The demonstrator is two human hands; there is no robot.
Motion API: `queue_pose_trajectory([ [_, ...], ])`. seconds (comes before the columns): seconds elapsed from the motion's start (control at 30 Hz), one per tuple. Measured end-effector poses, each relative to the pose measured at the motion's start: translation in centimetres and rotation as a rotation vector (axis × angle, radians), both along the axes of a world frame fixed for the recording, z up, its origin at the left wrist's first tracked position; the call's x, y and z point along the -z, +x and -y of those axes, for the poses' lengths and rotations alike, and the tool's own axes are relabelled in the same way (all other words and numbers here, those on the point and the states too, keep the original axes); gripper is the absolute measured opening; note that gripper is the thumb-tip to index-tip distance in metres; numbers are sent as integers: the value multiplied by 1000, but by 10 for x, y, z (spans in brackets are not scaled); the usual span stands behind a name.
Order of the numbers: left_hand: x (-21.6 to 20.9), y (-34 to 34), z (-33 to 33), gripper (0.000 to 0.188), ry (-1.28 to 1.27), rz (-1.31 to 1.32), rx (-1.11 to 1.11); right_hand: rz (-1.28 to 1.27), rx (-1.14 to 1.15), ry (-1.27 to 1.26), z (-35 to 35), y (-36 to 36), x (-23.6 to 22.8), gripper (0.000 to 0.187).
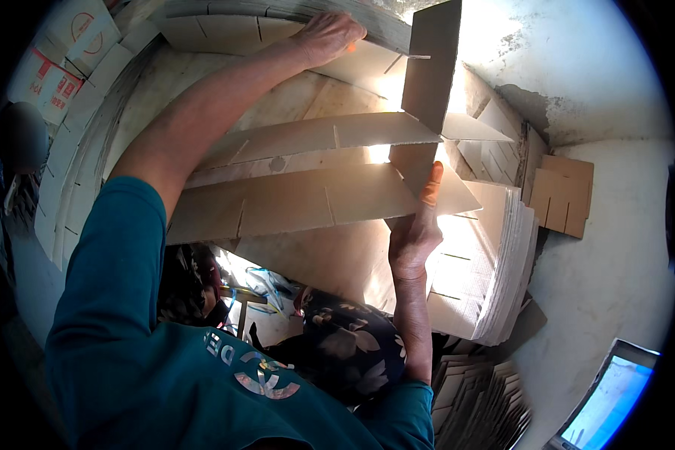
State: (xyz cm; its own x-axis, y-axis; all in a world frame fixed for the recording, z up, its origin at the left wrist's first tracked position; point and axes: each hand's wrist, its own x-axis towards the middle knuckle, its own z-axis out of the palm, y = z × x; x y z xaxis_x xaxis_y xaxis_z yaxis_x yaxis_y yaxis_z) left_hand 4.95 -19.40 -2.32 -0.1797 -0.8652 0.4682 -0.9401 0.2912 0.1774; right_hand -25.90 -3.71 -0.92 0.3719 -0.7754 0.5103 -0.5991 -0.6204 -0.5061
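Observation:
My left hand [330, 37] reaches to the far side and is closed on the upper edge of a long slotted cardboard strip [375, 66]. An upright cardboard cross strip [430, 64] meets the right part of that strip. Two more slotted strips, a middle one [292, 140] and a near one [300, 199], run left from the cross strip, their slots facing several ways. My right hand [415, 238] is closed at the cross strip's near end, one finger in an orange finger cover lying up along it. The fingers beneath are partly hidden.
A stack of slotted cardboard [487, 262] stands at the right, with more pieces [476, 401] below it. Loose cardboard [562, 195] leans on the wall. Long strips [75, 165] are piled at the left beside printed boxes [56, 86]. A screen [611, 401] sits lower right.

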Motion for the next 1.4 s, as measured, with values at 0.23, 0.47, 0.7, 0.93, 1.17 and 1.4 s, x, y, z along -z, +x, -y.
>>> queue_pose_trajectory([
  [0.23,-9,0,2,16,-177,93,108,41,-9,4,0,-1,-2,77],
  [0.47,-7,-4,-4,16,-111,115,74,34,-7,11,0,-3,-4,76],
  [0.7,-13,-8,1,18,-437,162,224,29,12,29,-1,-2,-6,77],
  [0.93,-11,-8,-3,23,135,29,45,63,1,43,-1,0,-9,54],
  [1.17,-6,-17,-17,18,194,-51,95,-29,-11,80,-16,-12,-15,79],
  [1.4,-26,-40,-29,18,172,-47,132,32,50,299,-30,-28,-9,70],
])
